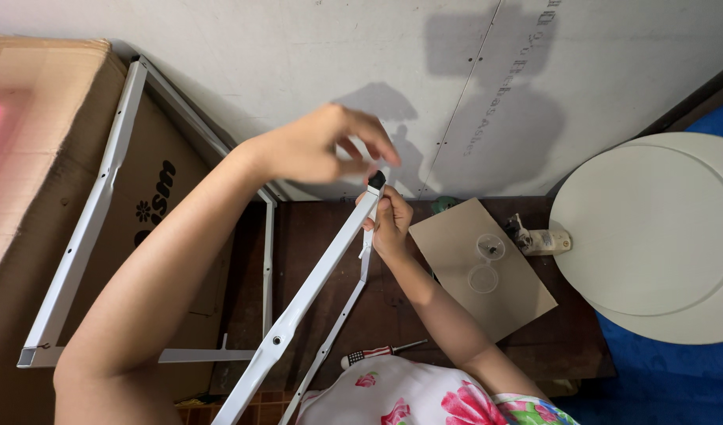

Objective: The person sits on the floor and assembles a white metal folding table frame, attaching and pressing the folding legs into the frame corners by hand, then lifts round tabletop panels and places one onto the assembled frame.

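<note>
Your left hand (322, 149) pinches the black cap (376, 180) onto the bar (314, 287) (right hand (389, 224) grips it); frame (101, 197) at 9 o'clock waits.

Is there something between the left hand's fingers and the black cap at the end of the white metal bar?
Nothing visible does. The left hand has its fingertips right at the black cap on the top end of the white metal bar, while the right hand grips the bar just below the cap.
</note>
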